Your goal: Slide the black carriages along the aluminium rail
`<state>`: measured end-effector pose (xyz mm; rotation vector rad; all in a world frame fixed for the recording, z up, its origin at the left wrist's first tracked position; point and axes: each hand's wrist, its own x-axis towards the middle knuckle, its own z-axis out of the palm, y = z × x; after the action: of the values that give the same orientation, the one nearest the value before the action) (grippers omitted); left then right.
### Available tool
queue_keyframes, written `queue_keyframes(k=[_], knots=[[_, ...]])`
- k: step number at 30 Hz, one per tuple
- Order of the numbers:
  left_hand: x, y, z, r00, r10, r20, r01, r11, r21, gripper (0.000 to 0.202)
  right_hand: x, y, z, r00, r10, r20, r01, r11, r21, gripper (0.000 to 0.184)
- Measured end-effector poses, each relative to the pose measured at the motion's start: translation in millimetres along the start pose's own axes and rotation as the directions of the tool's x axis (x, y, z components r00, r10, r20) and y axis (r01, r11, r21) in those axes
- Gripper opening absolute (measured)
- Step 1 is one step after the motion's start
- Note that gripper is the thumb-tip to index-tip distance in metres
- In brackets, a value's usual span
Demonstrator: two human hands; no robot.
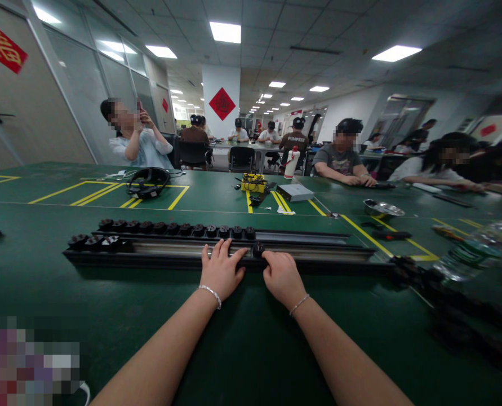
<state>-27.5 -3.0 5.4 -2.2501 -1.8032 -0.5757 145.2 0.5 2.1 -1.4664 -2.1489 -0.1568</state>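
A long black rail (318, 252) with a pale inner channel lies across the green table in front of me. My left hand (222, 272) rests on it, fingers spread, the thumb reaching toward a small black socket module (258, 250) seated in the channel. On that module's right side, my right hand (283, 276) has its fingers curled and presses or grips it. Several similar modules (93, 241) sit at the left end of this rail. Directly behind runs a second black rail (301, 238), its left part lined with a row of black modules (185, 229).
Loose black parts (420, 276) and a clear plastic bottle (466, 254) lie at the right. Farther back are a metal bowl (383, 208), a grey box (295, 193), a yellow box with cables (254, 181) and a black headset (148, 182). Other people sit around the table.
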Motion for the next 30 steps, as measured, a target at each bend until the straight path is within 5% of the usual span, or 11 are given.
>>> queue_keyframes(k=[30], knots=[[-0.2,0.5,-0.9,1.0,-0.006,0.017,0.006,1.0,0.017,0.049,-0.5,-2.0,-2.4,1.0,0.006,-0.019,-0.006,1.0,0.01,0.025]])
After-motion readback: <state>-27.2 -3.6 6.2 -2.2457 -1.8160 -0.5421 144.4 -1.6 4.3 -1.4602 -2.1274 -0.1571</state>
